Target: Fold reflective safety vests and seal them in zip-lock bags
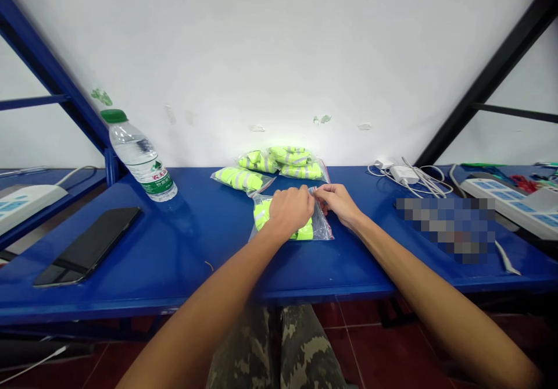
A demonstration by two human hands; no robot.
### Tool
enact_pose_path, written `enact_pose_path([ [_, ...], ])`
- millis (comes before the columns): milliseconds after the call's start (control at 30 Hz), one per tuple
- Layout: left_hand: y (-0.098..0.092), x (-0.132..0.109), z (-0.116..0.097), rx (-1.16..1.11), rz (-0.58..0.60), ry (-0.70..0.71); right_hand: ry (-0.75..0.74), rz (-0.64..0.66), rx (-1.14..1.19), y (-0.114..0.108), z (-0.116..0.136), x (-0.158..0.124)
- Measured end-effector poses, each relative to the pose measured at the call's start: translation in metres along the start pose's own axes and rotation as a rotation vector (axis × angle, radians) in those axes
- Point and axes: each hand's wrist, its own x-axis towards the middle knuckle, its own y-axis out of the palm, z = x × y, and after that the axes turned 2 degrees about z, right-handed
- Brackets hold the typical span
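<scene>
Camouflage trousers (279,348) below — left grip (288,210) and right grip (337,203) pinching plastic zip bag (323,226) at its seal, folded hi-vis vest (264,214) inside; light, soft, slippery — seal edge best hold.

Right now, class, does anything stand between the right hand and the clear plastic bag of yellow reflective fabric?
Nothing visible does: the right hand touches the clear plastic bag at its top edge, beside the left hand.

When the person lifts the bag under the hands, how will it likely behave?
The clear plastic bag will probably feel light and floppy, since the folded yellow vest inside looks soft. Its thin, smooth plastic may slip between fingers.
</scene>
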Motion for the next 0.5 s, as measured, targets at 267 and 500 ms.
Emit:
enact_pose_path([
  [267, 0.001, 0.001, 0.001, -0.002, 0.010, -0.017, -0.048, 0.036, -0.056, 0.001, -0.005, 0.002],
  [500, 0.002, 0.002, 0.003, -0.005, 0.006, -0.029, -0.051, 0.070, -0.056, 0.000, -0.012, 0.005],
])
